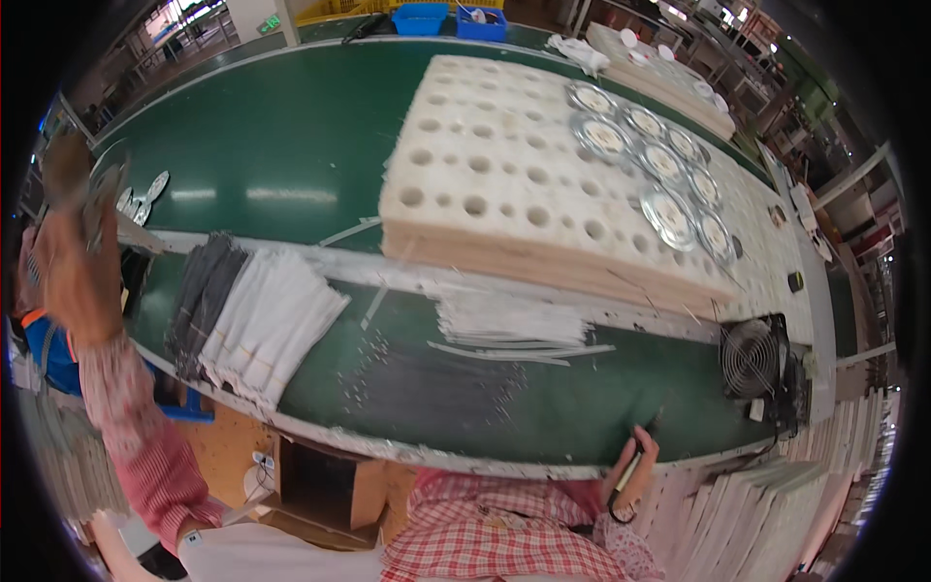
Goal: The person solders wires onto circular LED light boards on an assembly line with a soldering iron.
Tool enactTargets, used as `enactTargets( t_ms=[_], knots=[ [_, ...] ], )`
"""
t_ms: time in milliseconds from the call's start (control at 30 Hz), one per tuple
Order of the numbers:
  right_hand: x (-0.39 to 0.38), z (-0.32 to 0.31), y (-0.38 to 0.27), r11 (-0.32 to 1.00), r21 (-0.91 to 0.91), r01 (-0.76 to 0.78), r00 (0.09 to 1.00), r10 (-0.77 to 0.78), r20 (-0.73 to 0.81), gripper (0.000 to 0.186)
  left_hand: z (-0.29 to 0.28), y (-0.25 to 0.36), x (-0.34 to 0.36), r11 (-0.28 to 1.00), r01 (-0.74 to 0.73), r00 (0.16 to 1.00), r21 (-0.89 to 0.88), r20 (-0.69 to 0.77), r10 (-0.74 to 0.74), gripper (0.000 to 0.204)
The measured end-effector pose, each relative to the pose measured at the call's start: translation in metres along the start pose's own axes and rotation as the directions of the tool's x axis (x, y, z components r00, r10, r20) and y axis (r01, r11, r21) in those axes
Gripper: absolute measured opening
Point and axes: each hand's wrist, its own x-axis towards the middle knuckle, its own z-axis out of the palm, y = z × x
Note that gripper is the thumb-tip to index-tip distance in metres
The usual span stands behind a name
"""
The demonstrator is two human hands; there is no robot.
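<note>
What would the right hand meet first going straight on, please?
The right hand, with its slim tool, would probably meet the worktop first; above that, perhaps the foam block or fan. Depth is unclear.

Left hand (80, 272) stretches outward; right hand (634, 469) curls.

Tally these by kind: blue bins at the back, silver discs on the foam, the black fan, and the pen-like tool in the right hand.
Blue bins: 2
Silver discs: 8
Black fan: 1
Pen-like tool: 1
Total: 12
</note>
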Motion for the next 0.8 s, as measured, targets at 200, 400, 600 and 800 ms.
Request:
enactTargets(
  t_ms=[200,400,600,800],
  knots=[
    [0.018,-0.016,-0.032,0.785,0.577,-0.224,0.972,0.137,0.191,0.024,-0.253,0.164,-0.053,0.549,0.184,0.956,-0.815,0.278,0.091,0.040],
    [0.046,-0.023,-0.023,0.695,0.709,-0.125,0.969,-0.069,0.238,0.034,-0.313,0.370,-0.081,-0.057,0.429,0.739,-0.901,0.314,0.596,0.050],
    [0.054,-0.034,0.008,0.907,0.132,0.401,0.915,-0.405,0.000,0.037,-0.337,0.397,-0.073,0.040,-0.049,0.943,-0.998,-0.033,0.332,0.028],
    [0.050,-0.046,0.006,0.873,0.227,0.432,0.858,-0.476,0.194,0.048,-0.329,0.364,-0.087,-0.134,-0.152,0.801,-0.979,-0.202,0.564,0.011]
  ],
)
